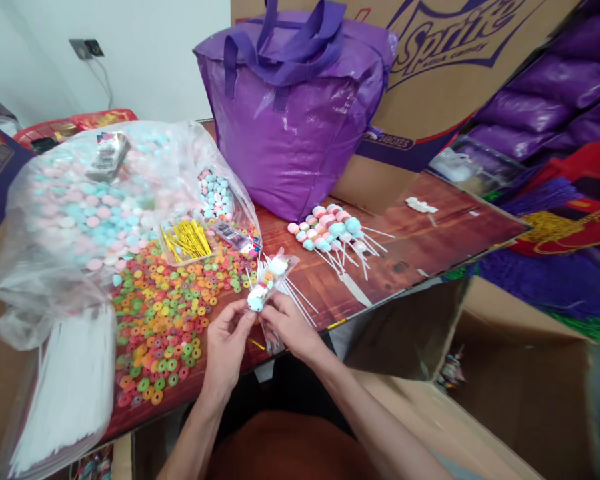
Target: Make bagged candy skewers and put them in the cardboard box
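Note:
In front of me, a marshmallow candy stick (263,288) in a clear plastic wrapper is held tilted, its top pointing away to the right. My left hand (230,337) pinches the lower end of the wrapper from the left. From the right, my right hand (293,327) has its fingers closed on the same end; its fingertips are partly hidden. Loose white sticks (300,300) lie beneath the candy and my right hand. A yellow twist tie (257,345) rests on the table between my hands.
Fruit-coloured candy rings (165,313) spread on the left, beside a tub of yellow ties (190,239), a bag of marshmallows (90,207) and a bundle of white sticks (65,393). Finished marshmallow sticks (333,227) lie right of centre. A purple bag (295,127) stands behind.

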Demonstrator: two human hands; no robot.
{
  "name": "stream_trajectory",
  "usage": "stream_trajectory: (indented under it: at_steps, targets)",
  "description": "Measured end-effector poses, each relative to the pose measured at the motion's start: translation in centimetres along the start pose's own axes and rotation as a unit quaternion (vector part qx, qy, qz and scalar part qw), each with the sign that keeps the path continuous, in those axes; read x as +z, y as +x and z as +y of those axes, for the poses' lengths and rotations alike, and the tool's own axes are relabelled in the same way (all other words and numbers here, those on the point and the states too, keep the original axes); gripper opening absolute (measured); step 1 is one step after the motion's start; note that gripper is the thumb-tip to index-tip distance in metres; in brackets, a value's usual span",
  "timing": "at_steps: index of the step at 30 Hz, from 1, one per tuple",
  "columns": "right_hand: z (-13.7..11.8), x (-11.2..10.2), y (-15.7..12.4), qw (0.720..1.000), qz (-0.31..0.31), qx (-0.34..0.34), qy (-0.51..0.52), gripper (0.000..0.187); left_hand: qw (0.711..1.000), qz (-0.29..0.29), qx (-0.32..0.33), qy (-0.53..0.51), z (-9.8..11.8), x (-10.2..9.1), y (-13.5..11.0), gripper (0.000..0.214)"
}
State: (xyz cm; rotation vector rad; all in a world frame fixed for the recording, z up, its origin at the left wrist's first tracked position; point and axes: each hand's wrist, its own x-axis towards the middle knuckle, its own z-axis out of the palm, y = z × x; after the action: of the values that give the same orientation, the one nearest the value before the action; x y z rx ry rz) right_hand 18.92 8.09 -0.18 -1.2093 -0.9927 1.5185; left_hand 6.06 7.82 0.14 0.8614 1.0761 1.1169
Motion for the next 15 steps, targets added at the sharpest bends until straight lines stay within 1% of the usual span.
stream_trajectory:
  at_steps: [2, 3, 4, 5, 6, 8, 9, 10, 12, 15]
  targets:
    - [0.1, 0.2, -0.3, 0.997, 0.027, -0.057, -0.053, 0.013, 0.999, 0.013, -0.01, -0.05, 0.1, 0.3, 0.2, 0.031]
    - [0.1, 0.3, -0.6, 0.988, 0.053, -0.103, -0.1, 0.013, 0.995, 0.018, -0.03, -0.091, 0.2, 0.3, 0.3, 0.031]
    - [0.1, 0.3, -0.8, 0.971, 0.086, -0.161, -0.153, 0.013, 0.989, 0.023, -0.058, -0.136, 0.3, 0.4, 0.5, 0.031]
    - [0.0, 0.3, -1.1, 0.945, 0.118, -0.223, -0.206, 0.013, 0.98, 0.026, -0.09, -0.178, 0.4, 0.4, 0.6, 0.031]
    - [0.0, 0.3, -1.3, 0.913, 0.142, -0.285, -0.256, 0.017, 0.969, 0.029, -0.122, -0.213, 0.5, 0.4, 0.8, 0.031]
    - [0.1, 0.2, -1.5, 0.843, 0.154, -0.388, -0.34, 0.026, 0.951, 0.028, -0.17, -0.256, 0.7, 0.4, 1.1, 0.032]
    - [0.1, 0.1, -1.5, 0.812, 0.149, -0.423, -0.374, 0.028, 0.945, 0.028, -0.185, -0.27, 0.8, 0.4, 1.2, 0.032]
    - [0.1, -0.1, -1.4, 0.785, 0.145, -0.447, -0.403, 0.027, 0.939, 0.029, -0.197, -0.279, 0.9, 0.4, 1.2, 0.031]
    - [0.1, -0.3, -1.2, 0.742, 0.147, -0.48, -0.445, 0.023, 0.93, 0.035, -0.218, -0.293, 1.2, 0.5, 1.2, 0.025]
    - [-0.2, -0.7, -1.0, 0.697, 0.139, -0.508, -0.488, 0.017, 0.917, 0.046, -0.251, -0.306, 1.9, 0.8, 0.8, 0.011]
